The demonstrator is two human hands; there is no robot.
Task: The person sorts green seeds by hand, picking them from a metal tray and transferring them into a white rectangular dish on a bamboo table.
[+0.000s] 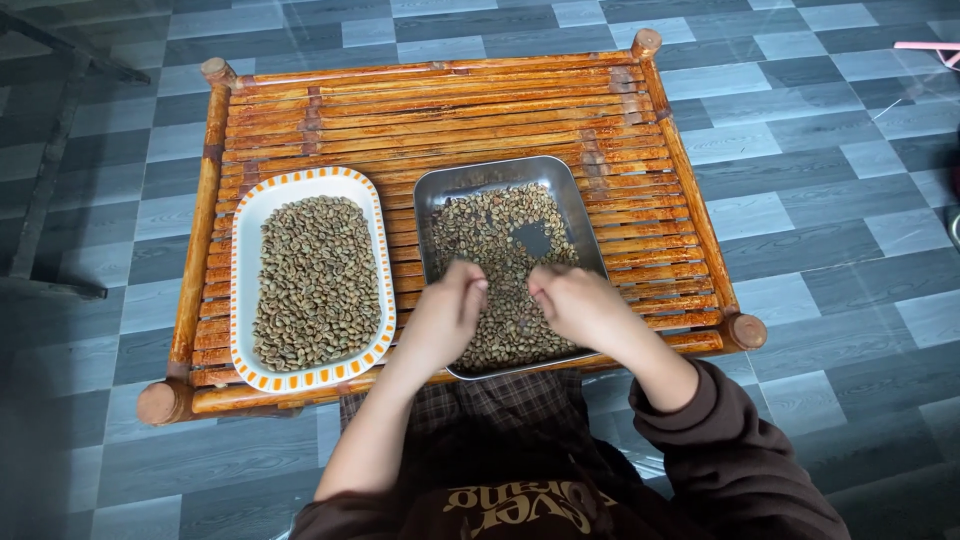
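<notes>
Two hands work in a metal tray [470,185] of beans [495,235]: left hand [448,312] and right hand [572,300] both have fingertips pinched together on beans. At nine o'clock sits an orange-rimmed dish [250,215] of beans on the bamboo counter [450,100].

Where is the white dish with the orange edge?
The white dish sits on the left of the bamboo table, beside the metal tray.

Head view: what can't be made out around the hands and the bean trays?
- Fingertips of left hand and right hand: curled down, so any pinched bean is hidden.
- Metal tray near edge: covered by both hands.
- Beans in white dish: too small to tell defects.
- Pink object: cut off by right edge.
</notes>
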